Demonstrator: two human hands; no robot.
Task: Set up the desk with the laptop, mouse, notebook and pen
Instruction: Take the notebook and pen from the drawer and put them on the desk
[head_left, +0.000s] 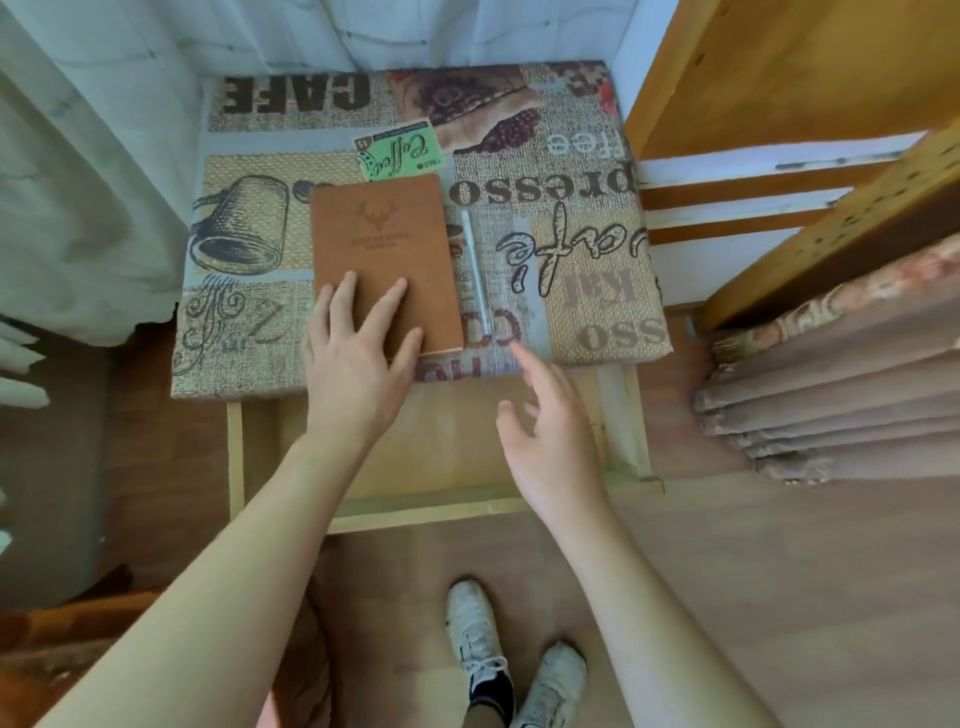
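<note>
2 of 4 items are out. Your brown leather-look notebook with the embossed deer head lies flat at centre frame on the small desk covered in a coffee-print burlap-style cloth. The slim silver-grey pen lies just beside the notebook's right edge, roughly parallel to it, apart from it by a thin strip of cloth.

Your left hand rests on the notebook's near-left corner, fingers straight and spread, pressing flat, not curled round anything. Your right hand hovers lower centre-right over the desk's near edge, fingers loosely spread, index pointing toward the pen's near end, holding nothing and touching nothing.

The pale wooden pull-out drawer under the desk's near edge stands open; what shows of it between your arms looks bare.

Left to do, by my read: laptop and mouse, 0 of those 2 visible anywhere in frame. The notebook sits mid-desk, so it may need shifting aside for the laptop. Pen may get a small nudge first.
</note>
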